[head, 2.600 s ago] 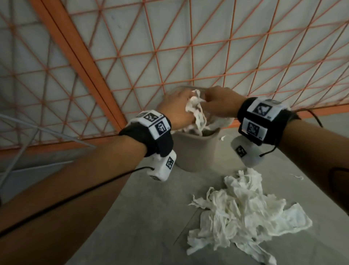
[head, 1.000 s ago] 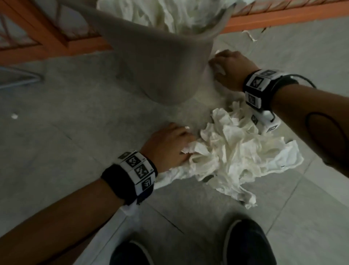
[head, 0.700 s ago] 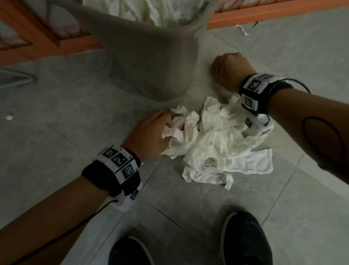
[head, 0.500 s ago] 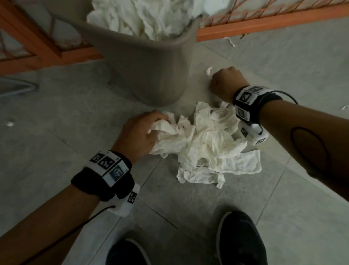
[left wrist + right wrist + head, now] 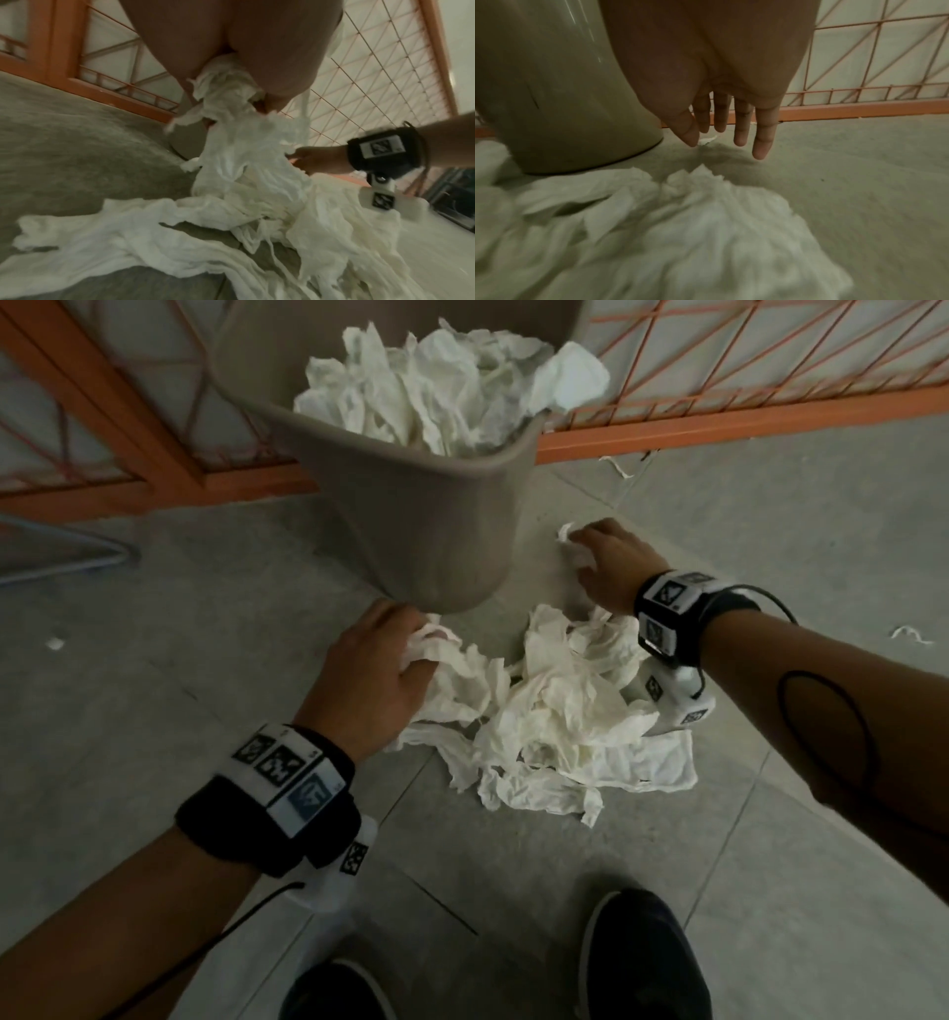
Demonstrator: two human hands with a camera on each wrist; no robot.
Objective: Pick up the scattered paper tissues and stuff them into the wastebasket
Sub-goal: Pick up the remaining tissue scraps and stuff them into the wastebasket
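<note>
Two dark shoes show at the bottom edge, an orange lattice fence behind. I see the wastebasket, heaped with tissue, just beyond the tissue pile on the floor. My left hand clutches the pile's near edge. My right hand reaches, fingers straight and spread, toward a small scrap beside the basket.

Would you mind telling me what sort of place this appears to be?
Probably an indoor corner set up for recording: grey tiled floor, an orange metal lattice partition behind the taupe plastic wastebasket.
</note>
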